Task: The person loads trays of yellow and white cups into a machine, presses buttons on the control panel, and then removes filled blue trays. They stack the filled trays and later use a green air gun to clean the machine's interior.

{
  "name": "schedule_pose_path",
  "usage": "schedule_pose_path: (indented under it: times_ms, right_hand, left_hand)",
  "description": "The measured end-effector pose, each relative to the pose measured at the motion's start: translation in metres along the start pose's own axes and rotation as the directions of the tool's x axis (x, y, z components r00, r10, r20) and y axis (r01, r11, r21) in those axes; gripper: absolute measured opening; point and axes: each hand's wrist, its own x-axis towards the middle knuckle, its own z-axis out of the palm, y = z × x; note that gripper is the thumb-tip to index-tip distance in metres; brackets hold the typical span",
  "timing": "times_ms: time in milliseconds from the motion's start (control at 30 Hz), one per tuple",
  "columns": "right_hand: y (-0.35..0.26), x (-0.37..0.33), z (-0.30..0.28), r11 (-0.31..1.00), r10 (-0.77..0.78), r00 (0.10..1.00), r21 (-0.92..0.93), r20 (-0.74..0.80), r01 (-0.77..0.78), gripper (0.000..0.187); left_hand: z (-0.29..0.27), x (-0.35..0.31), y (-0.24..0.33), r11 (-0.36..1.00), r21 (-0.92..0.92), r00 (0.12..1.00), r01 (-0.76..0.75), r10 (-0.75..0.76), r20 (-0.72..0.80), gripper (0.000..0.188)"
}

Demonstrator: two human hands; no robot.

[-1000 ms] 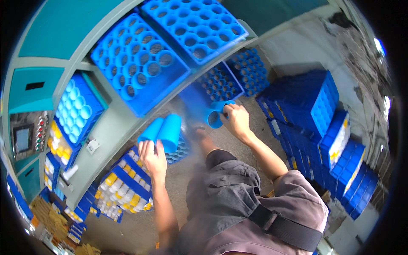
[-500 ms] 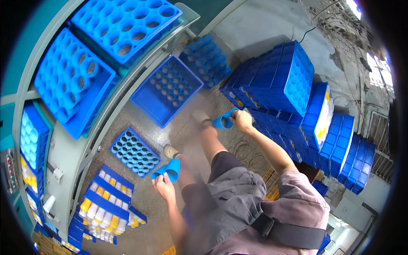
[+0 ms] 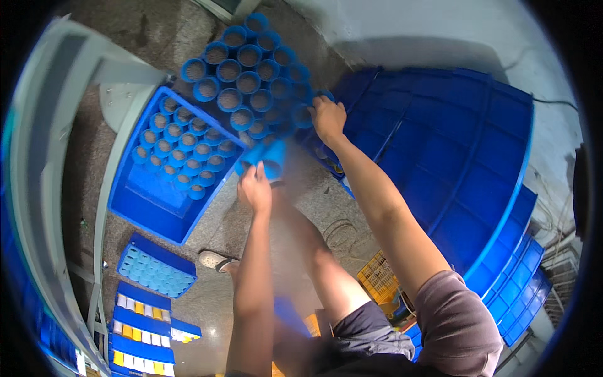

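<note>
On the floor ahead stands a cluster of blue cups [image 3: 248, 81], upright and filled with something grey and grainy. My right hand [image 3: 329, 119] is at the cluster's right edge, its fingers closed on a blue cup [image 3: 323, 95] that it partly hides. In my left hand [image 3: 255, 188], two blue cups [image 3: 273, 160] are held side by side, tilted, just in front of the cluster; their contents cannot be made out. A deep blue crate [image 3: 151, 195] to the left holds more filled blue cups [image 3: 179, 151] along its far part.
Tall stacked blue crates [image 3: 440, 138] rise close by my right arm. A grey metal frame [image 3: 107, 188] curves along the left. Nearer lie a crate of light blue cups [image 3: 157, 270], crates with white and yellow rolls [image 3: 141, 336] and a yellow crate [image 3: 379, 276]. A loose cord [image 3: 340, 235] lies on the floor.
I have moved forward and bent toward the cup cluster. My right hand has brought its cups to the cluster's right edge. My left hand has carried its two cups forward, beside the deep crate.
</note>
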Motion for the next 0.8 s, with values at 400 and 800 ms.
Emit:
schedule_pose_path:
  times_ms: [400, 800]
  right_hand:
    - [0.024, 0.045, 0.029, 0.984, 0.133, 0.974, 0.091, 0.183, -0.151, 0.019]
    - [-0.090, -0.012, -0.074, 0.859, 0.107, 0.986, 0.487, 0.129, -0.157, 0.022]
  left_hand:
    - [0.074, 0.082, 0.050, 0.991, 0.052, 0.988, 0.127, -0.131, 0.087, 0.033]
    - [-0.106, 0.034, 0.068, 0.912, -0.410, 0.999, -0.028, 0.040, 0.020, 0.022]
